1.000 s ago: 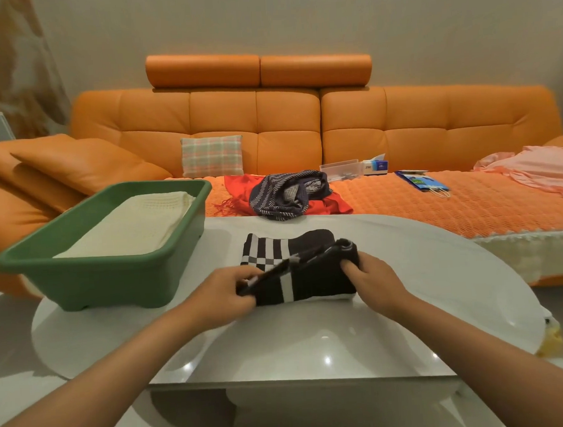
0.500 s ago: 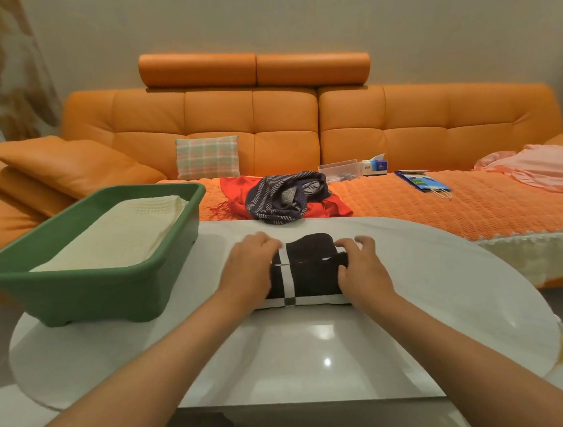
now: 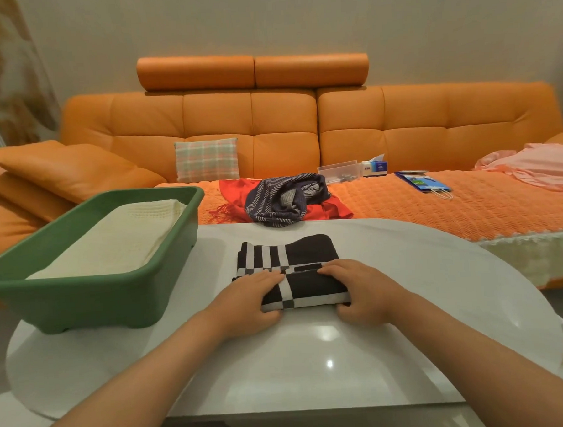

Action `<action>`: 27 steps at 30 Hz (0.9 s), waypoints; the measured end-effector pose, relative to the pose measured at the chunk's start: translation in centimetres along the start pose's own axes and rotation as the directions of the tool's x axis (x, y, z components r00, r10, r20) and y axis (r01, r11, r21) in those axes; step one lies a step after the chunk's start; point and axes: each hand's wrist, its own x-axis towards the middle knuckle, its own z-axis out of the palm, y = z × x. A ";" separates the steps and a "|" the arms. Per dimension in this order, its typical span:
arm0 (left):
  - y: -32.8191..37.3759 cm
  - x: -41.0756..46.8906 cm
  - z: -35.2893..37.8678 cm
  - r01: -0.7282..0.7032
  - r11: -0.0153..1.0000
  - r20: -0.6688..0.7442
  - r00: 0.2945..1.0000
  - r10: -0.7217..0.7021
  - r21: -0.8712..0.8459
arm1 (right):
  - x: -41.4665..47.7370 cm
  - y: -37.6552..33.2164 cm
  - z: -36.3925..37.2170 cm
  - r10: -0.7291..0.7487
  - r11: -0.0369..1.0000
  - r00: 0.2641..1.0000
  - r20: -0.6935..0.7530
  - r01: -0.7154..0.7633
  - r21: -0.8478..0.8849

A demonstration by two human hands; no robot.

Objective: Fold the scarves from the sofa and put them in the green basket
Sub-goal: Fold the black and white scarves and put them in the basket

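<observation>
A black-and-white checked scarf [image 3: 304, 277] lies folded on the white table [image 3: 425, 303]. My left hand [image 3: 250, 296] grips its near left end and my right hand [image 3: 364, 289] grips its near right end, thumbs tucked under the front fold. The green basket [image 3: 92, 298] stands on the table's left side with a folded cream scarf [image 3: 112, 241] inside. On the sofa [image 3: 403, 207] behind lie a crumpled navy striped scarf [image 3: 282, 198] and, under it, a red fringed scarf [image 3: 236, 192].
A plaid cushion [image 3: 207, 160] leans on the sofa back. A clear box [image 3: 338, 171], a tissue box [image 3: 374, 166], a blue packet [image 3: 422, 181] and pink cloth [image 3: 538, 167] lie on the sofa seat to the right.
The near half of the checked scarf was folded over away from me and pressed down. My hands have since slid back to its near edge, showing more of the far part.
</observation>
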 end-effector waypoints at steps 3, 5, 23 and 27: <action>-0.6 -0.6 -0.8 0.030 0.994 0.009 1.000 -0.030 -0.107 | 0.1 -0.1 0.1 0.080 0.992 0.996 -0.050 -0.075 0.099; -0.9 -0.7 -1.2 0.044 0.978 -0.014 0.999 -0.048 -0.202 | 0.2 -0.2 -0.7 0.163 0.970 0.983 -0.081 -0.145 0.196; -2.0 2.3 -2.0 0.542 0.836 -0.319 0.780 -0.538 -0.084 | 4.5 0.7 -0.2 0.682 0.691 0.712 -0.166 -0.553 0.465; 2.1 4.0 -1.4 0.127 0.977 -0.433 0.900 -0.041 0.172 | 5.7 0.0 -0.4 0.666 0.744 0.700 -0.258 -0.648 0.163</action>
